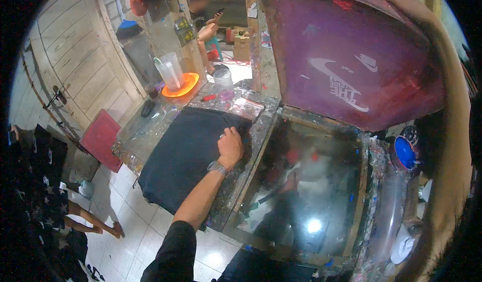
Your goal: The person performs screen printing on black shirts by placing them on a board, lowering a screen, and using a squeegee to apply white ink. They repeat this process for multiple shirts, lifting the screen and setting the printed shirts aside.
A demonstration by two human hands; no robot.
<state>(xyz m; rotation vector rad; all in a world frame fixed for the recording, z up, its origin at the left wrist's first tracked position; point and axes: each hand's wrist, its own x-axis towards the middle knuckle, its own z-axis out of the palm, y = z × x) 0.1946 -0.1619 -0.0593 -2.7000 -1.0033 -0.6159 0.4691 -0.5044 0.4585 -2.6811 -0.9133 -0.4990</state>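
Observation:
A purple printing screen (pixel 306 41) with pale stencil shapes and lettering stands tilted up at the right. My right hand (pixel 409 6) is closed over its top edge at the upper right; some fingers are hidden behind the frame. Below the screen, a glass-topped panel (pixel 311 181) in a worn wooden frame reflects a bright lamp. To its left, a folded black cloth (pixel 181 146) lies flat on the paint-stained table. My left hand (pixel 230 146), with a watch on its wrist, rests at the cloth's right side, fingers curled in on the fabric.
An orange plate (pixel 188 85) bears a clear plastic jug (pixel 171 71); a clear tub (pixel 224 84) stands nearby. At the right is a bowl of blue paint (pixel 404 151). A red board (pixel 102 139) leans at the left. One person (pixel 37 196) stands left; another (pixel 203 31) sits beyond the doorway.

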